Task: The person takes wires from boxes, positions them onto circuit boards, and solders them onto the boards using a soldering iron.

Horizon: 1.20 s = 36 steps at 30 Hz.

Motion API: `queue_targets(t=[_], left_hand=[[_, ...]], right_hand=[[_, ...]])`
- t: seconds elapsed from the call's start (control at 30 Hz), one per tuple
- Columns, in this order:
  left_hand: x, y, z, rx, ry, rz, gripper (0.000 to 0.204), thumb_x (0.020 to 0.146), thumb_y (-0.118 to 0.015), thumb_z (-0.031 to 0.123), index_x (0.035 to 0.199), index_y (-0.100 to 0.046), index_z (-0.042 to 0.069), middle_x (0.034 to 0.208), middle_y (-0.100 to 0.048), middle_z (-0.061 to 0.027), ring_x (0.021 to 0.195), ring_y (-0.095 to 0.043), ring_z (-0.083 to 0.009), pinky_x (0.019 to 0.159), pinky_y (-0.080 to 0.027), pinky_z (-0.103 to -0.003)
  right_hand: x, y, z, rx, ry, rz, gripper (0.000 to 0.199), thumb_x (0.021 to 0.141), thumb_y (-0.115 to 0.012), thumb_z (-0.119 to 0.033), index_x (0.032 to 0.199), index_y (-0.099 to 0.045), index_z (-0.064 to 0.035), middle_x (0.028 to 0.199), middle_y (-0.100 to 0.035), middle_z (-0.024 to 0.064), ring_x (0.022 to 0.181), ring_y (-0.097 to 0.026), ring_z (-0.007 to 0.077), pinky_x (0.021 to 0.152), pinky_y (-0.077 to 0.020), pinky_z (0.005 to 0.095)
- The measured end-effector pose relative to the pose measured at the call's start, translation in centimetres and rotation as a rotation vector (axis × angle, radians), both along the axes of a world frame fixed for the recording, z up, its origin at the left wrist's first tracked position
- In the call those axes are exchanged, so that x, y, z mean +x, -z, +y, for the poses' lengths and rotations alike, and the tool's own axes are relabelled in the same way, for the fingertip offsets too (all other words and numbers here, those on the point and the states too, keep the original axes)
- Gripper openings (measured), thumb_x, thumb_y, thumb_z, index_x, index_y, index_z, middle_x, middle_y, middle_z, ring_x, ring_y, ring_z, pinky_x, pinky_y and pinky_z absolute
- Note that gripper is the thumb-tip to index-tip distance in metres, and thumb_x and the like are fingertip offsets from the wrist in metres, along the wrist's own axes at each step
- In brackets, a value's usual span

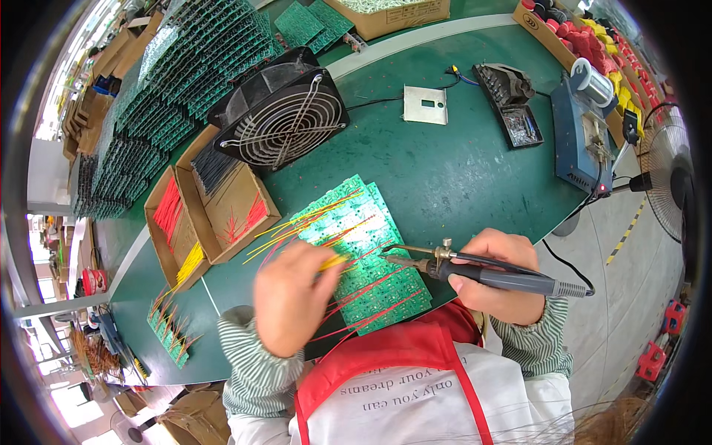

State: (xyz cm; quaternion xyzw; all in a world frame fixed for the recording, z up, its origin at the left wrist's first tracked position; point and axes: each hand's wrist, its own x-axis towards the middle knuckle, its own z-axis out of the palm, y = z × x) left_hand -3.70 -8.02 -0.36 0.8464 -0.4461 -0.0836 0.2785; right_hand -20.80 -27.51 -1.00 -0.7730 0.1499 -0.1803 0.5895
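Note:
A green panel of circuit boards [404, 293] lies on the table in front of me, overlapping another board beneath it. Red wires [378, 283] and yellow wires [315, 213] stretch across it, their loose ends toward the left. My left hand [291, 300] is over the panel's left edge, its fingers closed round a few yellow wires [334, 262]. In my right hand [512, 248] is a soldering iron [512, 280] with a thin feed tube clamped above its tip. The tip is over the panel's middle; contact with it is unclear.
A black fan [289, 122] stands beyond the panel. Cardboard trays [219, 245] of red, yellow and black wires sit at left, near a small wired board [169, 334]. Stacked circuit boards [200, 55] rise behind. A blue solder station [578, 141] with a solder spool [593, 83] is far right.

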Motion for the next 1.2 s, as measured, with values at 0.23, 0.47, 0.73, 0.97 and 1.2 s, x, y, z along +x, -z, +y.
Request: queue_targets(t=[0.23, 0.47, 0.73, 0.97, 1.2], left_hand=[[-0.4, 2.2, -1.5, 0.035, 0.104, 0.130, 0.013, 0.077, -0.068, 0.012, 0.083, -0.064, 0.002, 0.077, -0.060, -0.0122, 0.069, -0.060, -0.0309, 0.060, -0.047, -0.038], [-0.3, 2.5, -1.7, 0.007, 0.111, 0.147, 0.011, 0.075, -0.071, 0.008, 0.079, -0.065, 0.000, 0.071, -0.058, -0.0091, 0.056, -0.053, -0.0209, 0.053, -0.042, -0.032], [-0.1, 2.1, -1.4, 0.034, 0.118, 0.128, 0.011, 0.075, -0.071, 0.008, 0.080, -0.065, 0.001, 0.073, -0.060, -0.0091, 0.058, -0.056, -0.0203, 0.054, -0.044, -0.031], [2.4, -1.3, 0.6, 0.054, -0.291, -0.381, 0.011, 0.078, -0.069, 0.006, 0.086, -0.066, 0.000, 0.078, -0.065, -0.0100, 0.065, -0.062, -0.0207, 0.060, -0.049, -0.029], [-0.9, 1.3, -2.9, 0.023, 0.123, 0.054, 0.012, 0.078, -0.068, 0.012, 0.086, -0.064, 0.005, 0.082, -0.063, -0.0109, 0.072, -0.062, -0.0296, 0.062, -0.049, -0.036]], right_hand=[[-0.2, 0.2, -0.3, 0.017, 0.016, 0.017, 0.015, 0.069, -0.071, -0.005, 0.077, -0.060, -0.0010, 0.062, -0.060, 0.0038, 0.052, -0.054, 0.0072, 0.048, -0.0414, 0.0229], [0.1, 0.6, -0.4, 0.017, -0.021, 0.028, 0.015, 0.069, -0.071, -0.006, 0.077, -0.060, -0.0014, 0.061, -0.060, 0.0043, 0.052, -0.055, 0.0076, 0.047, -0.0413, 0.0234], [-0.1, 0.1, -0.5, 0.012, 0.048, -0.012, 0.015, 0.068, -0.071, -0.005, 0.077, -0.060, -0.0010, 0.061, -0.060, 0.0039, 0.051, -0.054, 0.0075, 0.048, -0.0419, 0.0228], [-1.1, -0.2, -1.2, -0.001, 0.034, 0.033, 0.016, 0.068, -0.071, -0.005, 0.079, -0.060, -0.0004, 0.064, -0.061, 0.0046, 0.055, -0.056, 0.0073, 0.050, -0.0431, 0.0222], [-1.4, -0.7, -1.5, 0.030, 0.064, 0.061, 0.016, 0.069, -0.071, -0.006, 0.080, -0.060, 0.0000, 0.066, -0.062, 0.0042, 0.056, -0.057, 0.0073, 0.053, -0.0443, 0.0217]])
